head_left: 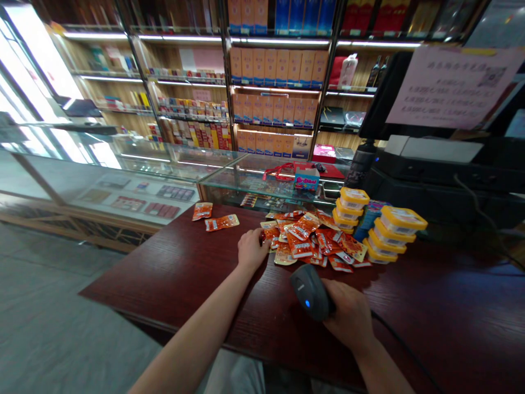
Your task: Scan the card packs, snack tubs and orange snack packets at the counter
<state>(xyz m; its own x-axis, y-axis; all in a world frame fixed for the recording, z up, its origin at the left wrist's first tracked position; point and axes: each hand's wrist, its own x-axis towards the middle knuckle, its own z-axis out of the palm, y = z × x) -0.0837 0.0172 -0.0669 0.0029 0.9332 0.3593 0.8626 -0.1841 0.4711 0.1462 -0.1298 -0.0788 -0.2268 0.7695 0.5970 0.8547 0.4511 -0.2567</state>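
My right hand (350,314) is wrapped round a dark barcode scanner (309,293) with a lit blue light, held above the wooden counter (180,268). At the left edge of a heap of orange snack packets (305,241), my left hand (252,249) has its fingers curled against a packet (271,233). Whether that packet is gripped or only touched I cannot tell, since the fingertips are partly hidden. Two single packets, one at the counter's far edge (202,211) and one nearer the heap (222,222), lie apart on the left.
Two stacks of yellow-lidded tubs, one left (350,210) and one right (394,235), stand right of the heap. Behind them is a monitor (381,104) with a paper notice (453,85). A glass display case (172,164) borders the counter. The scanner's cable (404,345) trails right.
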